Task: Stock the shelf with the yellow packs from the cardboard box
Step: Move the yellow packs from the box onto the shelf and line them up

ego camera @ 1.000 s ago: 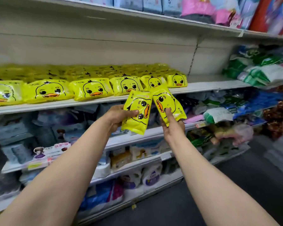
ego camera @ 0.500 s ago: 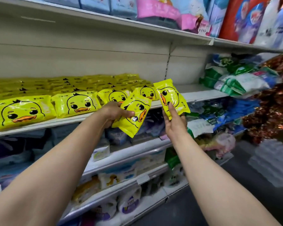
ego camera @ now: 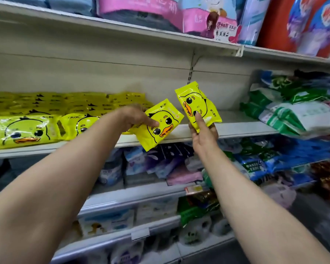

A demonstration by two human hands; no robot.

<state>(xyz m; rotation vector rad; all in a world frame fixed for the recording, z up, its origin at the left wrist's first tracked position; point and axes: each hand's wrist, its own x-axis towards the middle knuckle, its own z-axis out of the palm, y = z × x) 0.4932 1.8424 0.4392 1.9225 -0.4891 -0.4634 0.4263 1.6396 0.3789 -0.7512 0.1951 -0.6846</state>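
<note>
My left hand (ego camera: 136, 119) grips a yellow duck-face pack (ego camera: 159, 123), tilted, just in front of the white shelf's front edge (ego camera: 181, 133). My right hand (ego camera: 203, 133) holds a second yellow pack (ego camera: 196, 103) upright, thumb on its face, above the bare stretch of the shelf. Rows of the same yellow packs (ego camera: 27, 128) fill the left part of this shelf, stacked several deep. The cardboard box is not in view.
Green and white bags (ego camera: 293, 111) lie on the right end of the same shelf. A shelf above (ego camera: 122, 29) carries pink, blue and red packages. Lower shelves hold mixed blue, purple and white packs (ego camera: 160, 164). Dark floor shows at the bottom right.
Both hands have risen and moved right with their packs, closer to the shelf. The right pack now stands above the bare shelf space; the view has tilted upward.
</note>
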